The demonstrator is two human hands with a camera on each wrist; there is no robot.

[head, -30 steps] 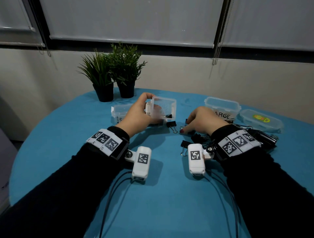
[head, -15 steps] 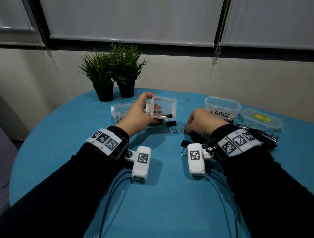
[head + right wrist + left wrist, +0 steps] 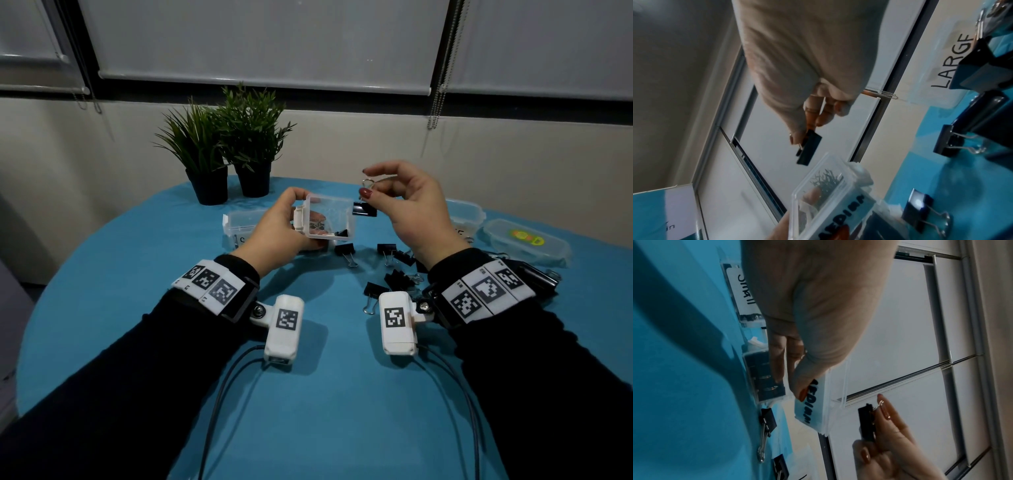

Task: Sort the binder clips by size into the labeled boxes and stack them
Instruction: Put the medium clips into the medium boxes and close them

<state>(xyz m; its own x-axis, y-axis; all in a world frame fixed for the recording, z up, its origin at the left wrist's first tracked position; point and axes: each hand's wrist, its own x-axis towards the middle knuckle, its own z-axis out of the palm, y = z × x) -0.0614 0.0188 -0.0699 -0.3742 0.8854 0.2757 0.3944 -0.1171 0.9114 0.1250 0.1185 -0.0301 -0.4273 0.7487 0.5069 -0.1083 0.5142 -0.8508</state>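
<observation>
My left hand (image 3: 301, 219) grips a small clear box (image 3: 330, 219) labelled MEDIUM (image 3: 813, 404) above the blue table, tilted with its opening towards me. One black clip (image 3: 342, 234) lies inside. My right hand (image 3: 368, 181) pinches the wire handle of a black binder clip (image 3: 364, 209), which hangs at the box's right rim; the right wrist view shows this clip (image 3: 809, 147) just above the box (image 3: 824, 194). Loose black clips (image 3: 394, 270) lie on the table below my right hand.
The Small box (image 3: 239, 224) stands behind my left hand and the LARGE box (image 3: 466, 216) behind my right. A lidded clear container (image 3: 524, 240) lies at the far right. Two potted plants (image 3: 222, 147) stand at the table's back. Large clips (image 3: 982, 113) lie near the LARGE box.
My right hand has risen from the clip pile on the table with a black clip pinched in it, up to the box's right rim. The left hand keeps holding the box.
</observation>
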